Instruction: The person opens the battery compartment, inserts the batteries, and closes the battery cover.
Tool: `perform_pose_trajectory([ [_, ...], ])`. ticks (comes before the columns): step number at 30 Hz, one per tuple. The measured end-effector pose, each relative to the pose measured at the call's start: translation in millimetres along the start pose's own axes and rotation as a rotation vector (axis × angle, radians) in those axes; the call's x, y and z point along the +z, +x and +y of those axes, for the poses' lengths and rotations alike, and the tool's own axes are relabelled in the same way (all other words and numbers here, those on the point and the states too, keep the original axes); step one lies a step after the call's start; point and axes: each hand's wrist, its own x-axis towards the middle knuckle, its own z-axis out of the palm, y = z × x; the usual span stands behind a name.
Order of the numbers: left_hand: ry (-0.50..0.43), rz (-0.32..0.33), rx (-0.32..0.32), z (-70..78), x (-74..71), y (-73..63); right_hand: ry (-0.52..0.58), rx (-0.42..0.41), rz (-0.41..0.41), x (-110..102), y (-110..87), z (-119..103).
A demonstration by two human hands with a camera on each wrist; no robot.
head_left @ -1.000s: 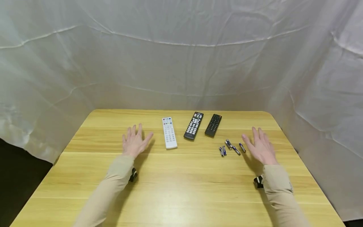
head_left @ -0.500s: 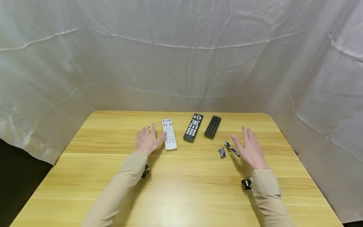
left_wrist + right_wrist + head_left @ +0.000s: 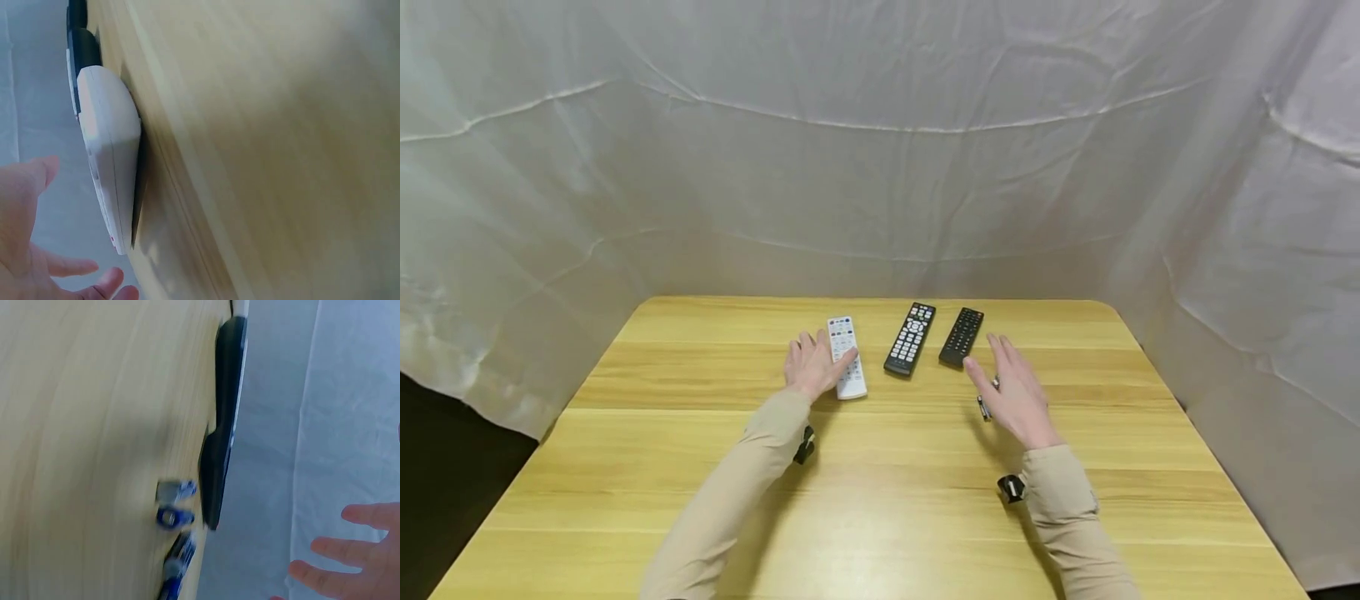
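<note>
My left hand [image 3: 811,365] is beside the left edge of a white remote control [image 3: 852,385], fingers spread. Its thumb overlaps the buttons in the head view, while the left wrist view shows the thumb apart from the remote's side. My right hand [image 3: 1015,402] hovers with extended fingers over several small batteries, hiding most of them from the head camera. One battery [image 3: 983,408] peeks out left of the palm. Blue-and-silver batteries [image 3: 174,517] show better in the right wrist view. A small black remote [image 3: 961,336] lies just beyond the right thumb.
Between the white and small black remotes lies a longer black remote [image 3: 910,339] with white buttons. All rest on a wooden table [image 3: 880,500]. A pale cloth [image 3: 880,183] hangs behind the table and along its sides.
My left hand has moved right to the white remote. My right hand has moved left, from beside the batteries to over them. The remotes have stayed in place.
</note>
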Motion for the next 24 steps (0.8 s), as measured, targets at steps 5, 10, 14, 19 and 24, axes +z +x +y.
perform_pose_trajectory([
  [5,-0.032,0.002,-0.016,2.2,3.3,8.4,0.036,-0.008,0.016,5,-1.7,-9],
  [10,-0.078,-0.005,-0.047,6.7,5.0,19.5,0.035,-0.008,0.012,6,-3.4,-13],
  [14,-0.058,-0.018,-0.082,10.6,5.4,28.1,0.027,-0.009,0.018,7,-4.4,-15],
  [19,0.004,-0.024,-0.108,15.9,6.5,36.7,0.027,-0.016,0.034,9,-4.4,-16],
  [24,0.091,-0.036,-0.135,24.5,9.7,41.5,0.029,-0.015,0.033,10,-5.6,-16],
])
